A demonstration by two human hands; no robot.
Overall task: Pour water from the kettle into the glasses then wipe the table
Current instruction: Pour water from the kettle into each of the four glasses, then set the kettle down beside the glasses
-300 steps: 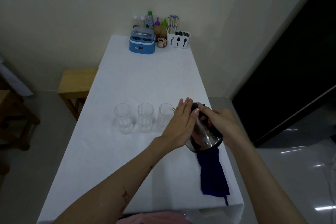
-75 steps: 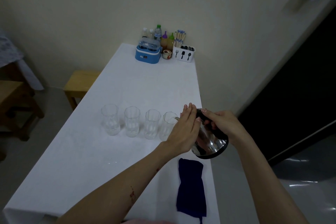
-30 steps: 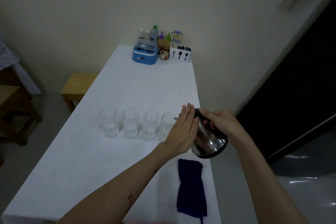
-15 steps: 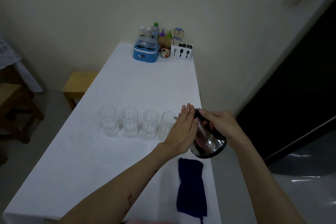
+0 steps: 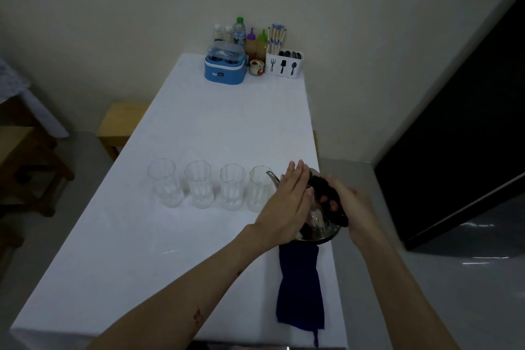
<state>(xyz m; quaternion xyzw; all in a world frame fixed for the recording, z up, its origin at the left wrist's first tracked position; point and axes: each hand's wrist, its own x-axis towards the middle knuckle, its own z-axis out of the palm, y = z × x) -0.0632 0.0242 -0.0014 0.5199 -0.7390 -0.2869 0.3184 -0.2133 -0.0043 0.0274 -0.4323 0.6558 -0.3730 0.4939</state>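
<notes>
- White table (image 5: 216, 128) fills mid-frame; four glasses (image 5: 208, 185) in a row.
- Right hand (image 5: 353, 207) grips the kettle (image 5: 321, 229) handle; left hand (image 5: 287, 204) lies flat against it, fingers straight.
- Likely filling the rightmost glass; wiping with the blue cloth (image 5: 299, 284) should follow.

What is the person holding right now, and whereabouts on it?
The kettle. The right hand grips its black handle, and the left hand presses flat against its side near the spout, which tips toward the nearest glass.
</notes>
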